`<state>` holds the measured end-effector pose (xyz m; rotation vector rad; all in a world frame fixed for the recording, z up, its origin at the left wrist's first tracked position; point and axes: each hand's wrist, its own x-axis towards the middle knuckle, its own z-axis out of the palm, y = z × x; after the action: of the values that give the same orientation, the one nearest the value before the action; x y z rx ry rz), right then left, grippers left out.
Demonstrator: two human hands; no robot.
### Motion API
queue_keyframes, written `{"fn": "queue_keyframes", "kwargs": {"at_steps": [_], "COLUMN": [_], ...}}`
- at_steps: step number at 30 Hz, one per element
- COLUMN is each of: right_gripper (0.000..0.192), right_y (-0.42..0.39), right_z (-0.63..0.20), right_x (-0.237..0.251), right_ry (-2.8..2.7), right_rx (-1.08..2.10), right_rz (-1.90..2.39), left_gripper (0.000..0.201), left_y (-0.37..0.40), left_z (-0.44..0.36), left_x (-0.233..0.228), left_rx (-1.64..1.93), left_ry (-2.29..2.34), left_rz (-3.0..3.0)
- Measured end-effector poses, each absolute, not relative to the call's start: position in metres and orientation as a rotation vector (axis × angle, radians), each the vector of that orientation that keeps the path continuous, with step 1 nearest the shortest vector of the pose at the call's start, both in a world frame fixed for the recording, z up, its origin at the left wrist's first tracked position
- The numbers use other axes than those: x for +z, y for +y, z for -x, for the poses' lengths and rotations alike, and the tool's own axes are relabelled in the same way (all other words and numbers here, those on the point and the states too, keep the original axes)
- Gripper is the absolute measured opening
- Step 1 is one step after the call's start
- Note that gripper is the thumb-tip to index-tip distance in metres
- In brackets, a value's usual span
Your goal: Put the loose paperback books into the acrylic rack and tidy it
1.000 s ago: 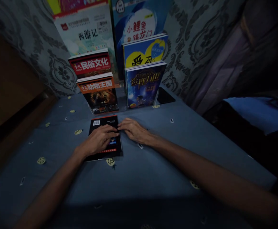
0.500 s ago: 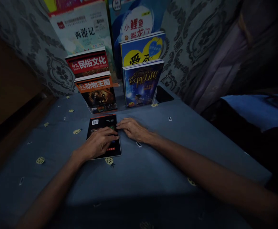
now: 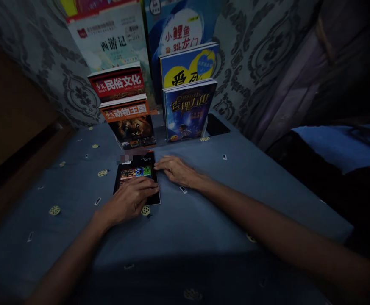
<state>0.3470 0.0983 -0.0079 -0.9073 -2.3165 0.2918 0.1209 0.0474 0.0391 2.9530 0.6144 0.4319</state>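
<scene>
A thin book with a black cover (image 3: 134, 162) lies flat on the cloth, showing a barcode and a strip of small colour pictures. My left hand (image 3: 135, 192) rests over its lower half, palm down with the fingers stretched toward the right edge. At that right edge, my right hand (image 3: 173, 167) touches the book with its fingertips, its fingers reaching out and nothing visible in its palm. Just behind the book stands an orange-topped book with a lion (image 3: 134, 127).
Upright books stand at the back: a red one (image 3: 121, 84), a dark blue one (image 3: 186, 116), a yellow-and-blue one (image 3: 172, 67) and larger ones behind. A black phone-like slab (image 3: 216, 125) lies beside them. The patterned blue cloth (image 3: 235, 203) covers the table.
My left hand has slid down the book a little, uncovering the colour pictures. My right hand stays at the right edge. The view has shifted slightly.
</scene>
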Motion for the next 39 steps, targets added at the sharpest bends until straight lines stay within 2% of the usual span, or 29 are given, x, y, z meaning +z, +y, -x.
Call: {"fn": "queue_keyframes", "kwargs": {"at_steps": [15,24,39], "right_gripper": [0.043,0.046,0.043], "right_y": [0.096,0.099,0.098], "right_z": [-0.348,-0.348,-0.347], "right_x": [-0.005,-0.011,-0.009], "right_ry": [-2.305,-2.279,-2.294], "right_rx": [0.323,0.353,0.336], "right_rz": [0.896,0.896,0.906], "left_gripper": [0.039,0.040,0.036], "left_y": [0.009,-0.015,-0.027], "left_z": [-0.114,-0.106,-0.049], "left_x": [0.035,0.025,0.015], "left_rx": [0.435,0.523,0.959], "left_ry": [0.651,0.873,1.160], "left_rz": [-2.957,-3.014,-2.840]}}
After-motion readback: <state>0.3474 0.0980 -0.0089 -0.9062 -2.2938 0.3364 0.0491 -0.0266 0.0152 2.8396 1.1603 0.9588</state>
